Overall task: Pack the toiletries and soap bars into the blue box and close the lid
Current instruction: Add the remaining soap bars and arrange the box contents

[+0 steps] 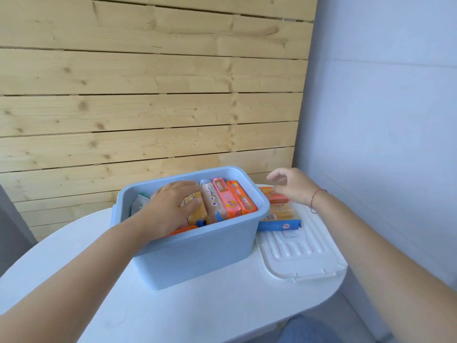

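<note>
The blue box (197, 256) stands open on the white table, packed with several wrapped soap bars standing on edge, among them a pink one (225, 196) and an orange one (242, 198). My left hand (173, 206) reaches inside the box and grips a yellow soap bar (196, 215). My right hand (291, 185) hovers with fingers spread just above an orange pack (277, 198) and a blue-edged pack (279, 222), which lie on the white lid (304, 256) right of the box.
The round white table (197, 313) ends close to the lid's right edge. A wooden plank wall (148, 95) rises behind the box and a pale wall (383, 120) stands to the right. My knee in jeans (309, 330) shows below the table.
</note>
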The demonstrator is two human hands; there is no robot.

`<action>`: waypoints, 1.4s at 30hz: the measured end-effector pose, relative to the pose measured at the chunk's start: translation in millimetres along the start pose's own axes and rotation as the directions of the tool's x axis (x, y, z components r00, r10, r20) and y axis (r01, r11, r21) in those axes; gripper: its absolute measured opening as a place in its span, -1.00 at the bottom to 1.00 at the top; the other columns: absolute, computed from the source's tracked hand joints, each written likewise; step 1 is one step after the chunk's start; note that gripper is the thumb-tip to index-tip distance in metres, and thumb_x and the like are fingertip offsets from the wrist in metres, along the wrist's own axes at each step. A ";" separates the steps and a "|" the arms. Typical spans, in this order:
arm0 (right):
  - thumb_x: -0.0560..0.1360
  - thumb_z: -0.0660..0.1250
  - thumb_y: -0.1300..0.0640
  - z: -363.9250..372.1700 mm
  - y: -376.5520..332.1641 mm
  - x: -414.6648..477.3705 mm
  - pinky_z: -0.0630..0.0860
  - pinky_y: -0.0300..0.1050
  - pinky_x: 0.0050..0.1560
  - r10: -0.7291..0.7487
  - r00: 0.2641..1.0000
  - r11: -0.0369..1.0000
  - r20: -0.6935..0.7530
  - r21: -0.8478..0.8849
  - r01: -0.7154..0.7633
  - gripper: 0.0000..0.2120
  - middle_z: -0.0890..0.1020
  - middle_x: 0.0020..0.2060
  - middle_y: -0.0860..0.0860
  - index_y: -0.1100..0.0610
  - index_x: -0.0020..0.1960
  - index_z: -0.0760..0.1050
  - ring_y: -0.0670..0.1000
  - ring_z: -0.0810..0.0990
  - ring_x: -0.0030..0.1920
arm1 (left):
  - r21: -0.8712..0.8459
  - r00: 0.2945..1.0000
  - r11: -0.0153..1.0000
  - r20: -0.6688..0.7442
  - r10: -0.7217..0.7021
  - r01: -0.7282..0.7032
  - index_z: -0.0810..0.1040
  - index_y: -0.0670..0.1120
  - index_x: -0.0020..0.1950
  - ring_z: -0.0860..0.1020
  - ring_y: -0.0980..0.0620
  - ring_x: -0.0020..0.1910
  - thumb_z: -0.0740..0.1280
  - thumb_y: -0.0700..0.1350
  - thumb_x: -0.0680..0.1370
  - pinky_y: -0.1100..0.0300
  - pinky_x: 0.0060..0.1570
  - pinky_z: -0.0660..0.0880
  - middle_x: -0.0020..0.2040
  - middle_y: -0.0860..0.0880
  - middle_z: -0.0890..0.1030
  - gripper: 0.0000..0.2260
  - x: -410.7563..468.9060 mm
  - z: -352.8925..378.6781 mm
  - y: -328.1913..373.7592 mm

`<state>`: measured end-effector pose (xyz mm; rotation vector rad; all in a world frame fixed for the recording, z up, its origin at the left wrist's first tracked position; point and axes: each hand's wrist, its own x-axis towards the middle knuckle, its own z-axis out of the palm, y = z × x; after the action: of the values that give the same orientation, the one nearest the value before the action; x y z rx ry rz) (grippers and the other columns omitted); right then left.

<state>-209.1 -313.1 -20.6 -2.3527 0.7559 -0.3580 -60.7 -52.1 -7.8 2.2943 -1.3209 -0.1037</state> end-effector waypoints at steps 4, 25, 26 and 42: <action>0.32 0.48 0.03 20.9 30.7 7.7 0.48 0.00 0.23 -0.012 0.966 0.929 0.259 -0.353 0.106 -0.49 0.55 0.21 -0.03 -0.01 0.26 0.50 0.05 0.51 0.22 | -0.046 0.993 0.994 0.055 0.104 -0.101 0.38 0.04 0.40 0.21 0.09 0.47 0.16 0.01 0.60 0.17 0.46 0.08 0.48 0.05 0.31 -0.63 18.7 17.5 31.7; 0.39 0.47 -0.04 -39.2 -19.8 -4.9 0.47 -0.16 0.28 -0.214 0.977 0.950 0.008 0.236 0.207 -0.50 0.62 0.19 -0.08 0.05 0.30 0.51 -0.10 0.57 0.20 | 0.160 0.967 0.982 0.218 -0.132 0.098 0.40 0.16 0.34 0.43 0.03 0.26 0.43 0.09 0.39 0.10 0.24 0.37 0.28 0.11 0.45 -0.46 8.1 0.9 1.9; 0.38 0.46 -0.07 -39.8 -41.9 -5.1 0.50 -0.24 0.22 -0.270 0.960 0.934 0.078 0.261 0.242 -0.52 0.65 0.13 -0.10 0.03 0.27 0.54 -0.13 0.59 0.13 | 0.140 0.964 0.982 0.216 -0.158 0.130 0.38 0.12 0.37 0.44 0.04 0.21 0.46 0.09 0.37 0.15 0.19 0.38 0.27 0.09 0.44 -0.41 3.2 -4.6 -4.6; 0.57 0.25 0.03 19.0 -105.2 2.7 0.58 -0.36 -0.23 -0.098 0.646 0.989 0.757 0.145 -0.020 -0.78 0.73 -0.26 -0.10 0.07 -0.11 0.62 -0.19 0.68 -0.27 | -0.225 0.926 0.972 0.378 0.025 0.065 0.51 0.00 0.25 0.59 -0.02 0.02 0.41 -0.09 0.46 0.18 0.14 0.49 0.21 0.08 0.55 -0.64 -3.8 1.4 -25.2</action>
<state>-154.0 -238.7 32.8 -2.0843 0.2408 0.5531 -43.1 -39.0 -20.9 2.1516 -1.3799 -0.7054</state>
